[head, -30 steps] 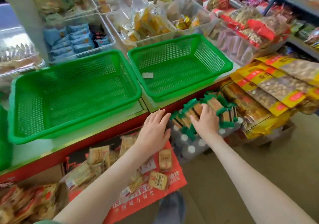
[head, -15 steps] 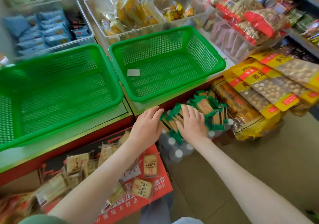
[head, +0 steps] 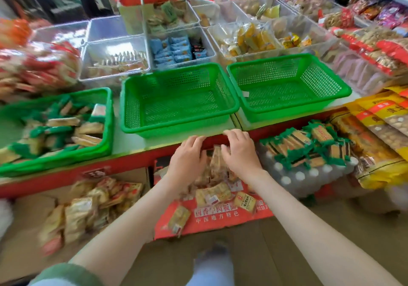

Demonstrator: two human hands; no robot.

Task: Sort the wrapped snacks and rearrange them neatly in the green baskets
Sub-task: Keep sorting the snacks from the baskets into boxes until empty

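Three green baskets stand in a row on the shelf before us, each with its long axis running left to right. The left basket (head: 108,120) holds a loose heap of green-ended snacks lying at mixed angles. The middle basket (head: 176,129) shows its bare mesh floor, and the right basket (head: 287,114) holds a small white slip (head: 245,94). Below the shelf's red edge, our left hand (head: 187,164) and right hand (head: 241,153) hang side by side, palms down and fingers bent, over the tan wrapped snacks (head: 213,195) piled in a red box (head: 220,221). Blur hides the fingertips, so we cannot tell whether either hand grasps a packet or only rests on the pile. The tan packets point every way; the nearest lies with its long axis roughly left to right, and another tilts toward the upper right. Just right of our right hand, more green-ended packets (head: 309,146) sit in rough rows on a bottle pack (head: 300,175).
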